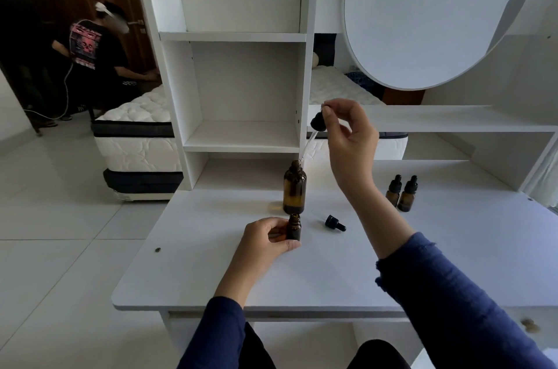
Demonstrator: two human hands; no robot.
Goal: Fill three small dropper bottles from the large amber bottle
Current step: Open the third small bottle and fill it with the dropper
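The right hand (350, 133) is pinching a black-bulbed glass dropper (317, 124), its tip at the mouth of the large amber glass bottle (294, 190) standing on the white desk (211, 263). The left hand (265, 235) is gripping an uncapped small amber dropper bottle (293, 228) just in front.

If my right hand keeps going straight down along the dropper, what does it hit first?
Probably the large amber bottle: the dropper held by the right hand has its tip at that bottle's open mouth, though depth is uncertain.
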